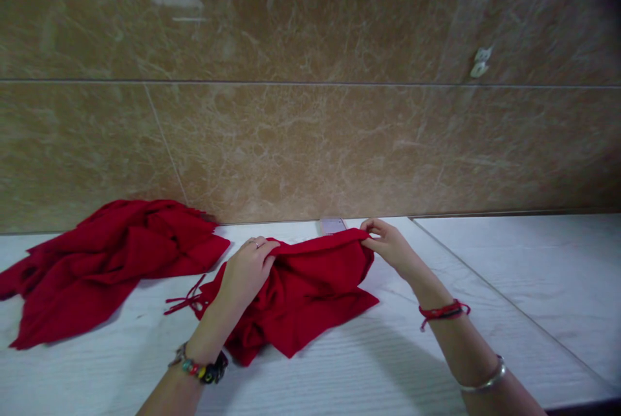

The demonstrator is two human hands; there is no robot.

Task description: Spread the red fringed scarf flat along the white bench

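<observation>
A crumpled red cloth (pixel 310 296) with fringe at its left end lies on the white table (pixel 369 371) in front of me. My left hand (pixel 248 267) is closed on the cloth's upper edge at the left, a ring on one finger. My right hand (pixel 388 244) pinches the same upper edge at the right corner. The edge is stretched between both hands. A second red cloth (pixel 101 261) lies bunched at the left, apart from both hands.
A brown marble-look tiled wall (pixel 310 112) rises right behind the table. A small pale object (pixel 332 226) lies by the wall behind the cloth. A second white surface (pixel 543 273) adjoins the table at the right. A small white hook (pixel 480 63) is on the wall.
</observation>
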